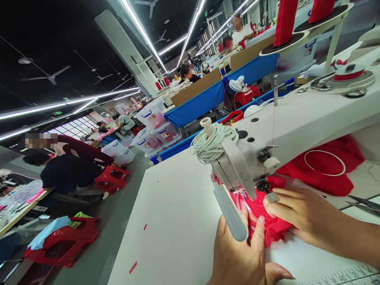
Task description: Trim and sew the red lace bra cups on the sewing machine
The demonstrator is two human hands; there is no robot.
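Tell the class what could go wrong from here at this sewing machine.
The left hand is close to the presser foot, so a slip might bring a finger into the stitching area. The red fabric looks bunched near the right hand and could pucker. The scissors lie near the right forearm, which might brush them.

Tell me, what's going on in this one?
Someone is working at a sewing machine. Their left hand and right hand are both on red fabric close to the needle area. Another red cloth lies beyond the right hand, with dark blades on the table nearby.
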